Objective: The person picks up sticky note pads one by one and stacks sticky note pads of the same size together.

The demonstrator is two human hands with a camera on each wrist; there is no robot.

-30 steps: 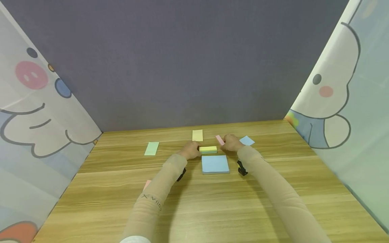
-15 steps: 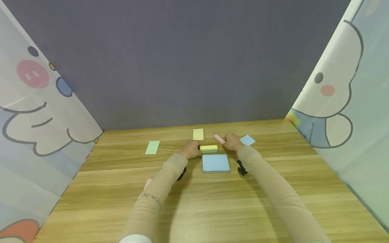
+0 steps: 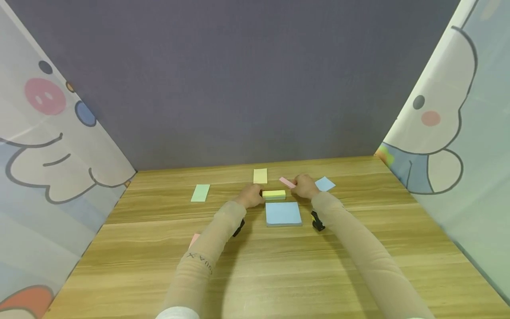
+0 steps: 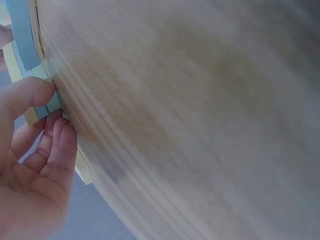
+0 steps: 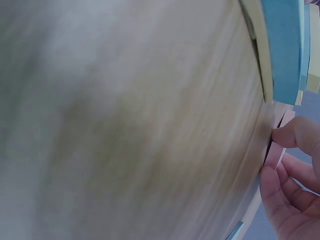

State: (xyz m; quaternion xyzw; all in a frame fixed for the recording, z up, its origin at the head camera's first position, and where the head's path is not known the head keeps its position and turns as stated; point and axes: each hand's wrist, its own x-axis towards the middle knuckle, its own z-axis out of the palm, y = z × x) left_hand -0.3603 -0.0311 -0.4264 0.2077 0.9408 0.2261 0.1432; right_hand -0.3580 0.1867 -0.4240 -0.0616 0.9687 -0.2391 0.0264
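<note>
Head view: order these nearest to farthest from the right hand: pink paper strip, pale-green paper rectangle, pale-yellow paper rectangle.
1. Pink paper strip: nearest, pinched in the right hand.
2. Pale-yellow paper rectangle: left of the strip.
3. Pale-green paper rectangle: farthest, out left past the left hand.

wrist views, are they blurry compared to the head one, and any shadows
Left wrist: tabletop soft and hazy, left fingers clearer; right wrist: tabletop likewise blurred, right fingers clearer; head: sharper overall, soft shadow beside the left sleeve.
</note>
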